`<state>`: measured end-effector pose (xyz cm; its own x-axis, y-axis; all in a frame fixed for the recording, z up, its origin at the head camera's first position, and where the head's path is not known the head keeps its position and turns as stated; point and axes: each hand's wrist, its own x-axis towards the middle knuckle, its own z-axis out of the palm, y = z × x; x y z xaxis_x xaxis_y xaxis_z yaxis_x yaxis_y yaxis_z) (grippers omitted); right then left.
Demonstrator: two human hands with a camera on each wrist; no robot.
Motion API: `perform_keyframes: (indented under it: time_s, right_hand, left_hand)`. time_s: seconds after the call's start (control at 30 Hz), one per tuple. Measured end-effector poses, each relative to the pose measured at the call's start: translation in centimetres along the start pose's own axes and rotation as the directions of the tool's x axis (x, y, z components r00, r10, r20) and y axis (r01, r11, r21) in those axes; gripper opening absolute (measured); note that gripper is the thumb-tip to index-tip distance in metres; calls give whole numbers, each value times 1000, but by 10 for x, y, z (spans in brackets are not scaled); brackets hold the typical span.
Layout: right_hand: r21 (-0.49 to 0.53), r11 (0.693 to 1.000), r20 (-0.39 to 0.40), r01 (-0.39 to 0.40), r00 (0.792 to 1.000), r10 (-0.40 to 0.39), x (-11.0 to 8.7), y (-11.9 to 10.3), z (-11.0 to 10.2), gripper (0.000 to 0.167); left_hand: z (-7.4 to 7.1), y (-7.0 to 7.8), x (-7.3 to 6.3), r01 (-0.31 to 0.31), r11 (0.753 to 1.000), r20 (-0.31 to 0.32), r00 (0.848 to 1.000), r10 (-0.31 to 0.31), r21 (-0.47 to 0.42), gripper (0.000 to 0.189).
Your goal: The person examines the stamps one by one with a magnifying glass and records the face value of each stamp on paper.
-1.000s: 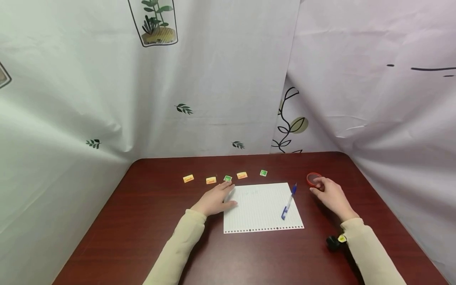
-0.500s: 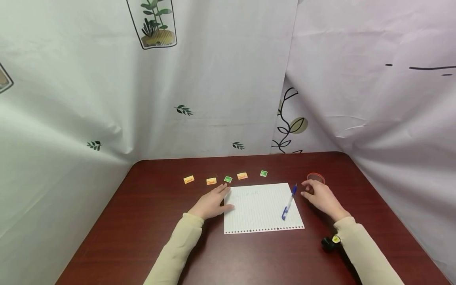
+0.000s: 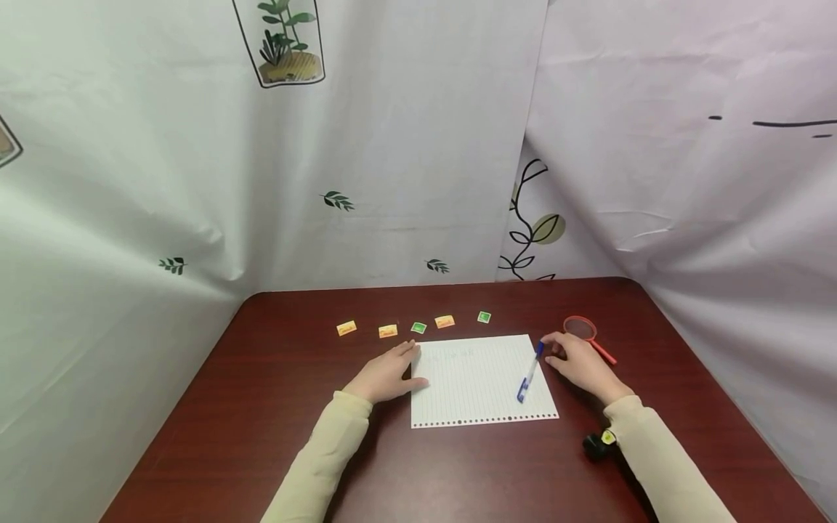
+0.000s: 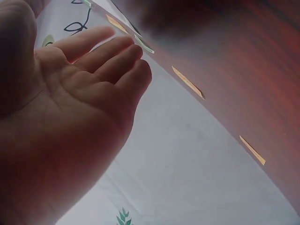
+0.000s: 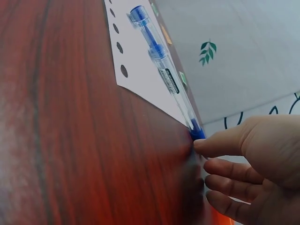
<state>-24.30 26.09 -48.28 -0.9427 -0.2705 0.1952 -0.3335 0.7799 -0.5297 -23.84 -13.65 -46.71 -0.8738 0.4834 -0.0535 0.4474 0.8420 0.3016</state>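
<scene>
My left hand (image 3: 386, 373) rests at the left edge of a sheet of lined paper (image 3: 471, 392), fingers extended and the thumb over the sheet. In the left wrist view the left hand (image 4: 93, 89) shows an open palm with nothing in it. A blue-and-clear pen (image 3: 530, 375) lies slanted on the paper's right side. At the pen's blue upper end is my right hand (image 3: 582, 367), its fingers loosely bent. In the right wrist view the right thumb seems to touch or nearly touch the end of the pen (image 5: 164, 70); no firm grip shows.
A red-rimmed magnifying glass (image 3: 580, 328) lies beyond the right hand. Several small yellow cards (image 3: 388, 331) and green-and-white cards (image 3: 484, 317) lie in a row behind the paper. White printed cloth (image 3: 405, 145) hangs behind the dark red table (image 3: 431, 472).
My right hand has moved left from the magnifying glass to the pen's upper end, uncovering the glass's handle. The left hand has slid back slightly; paper and pen lie as before.
</scene>
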Motion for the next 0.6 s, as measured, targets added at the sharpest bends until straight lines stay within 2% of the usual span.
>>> perform_keyframes:
  time_s: [0.6]
  right_hand:
    - [-42, 999, 24, 25, 999, -24, 4, -5, 2, 29]
  left_hand:
    - [0, 0, 0, 46, 998, 71, 997, -42, -48, 77]
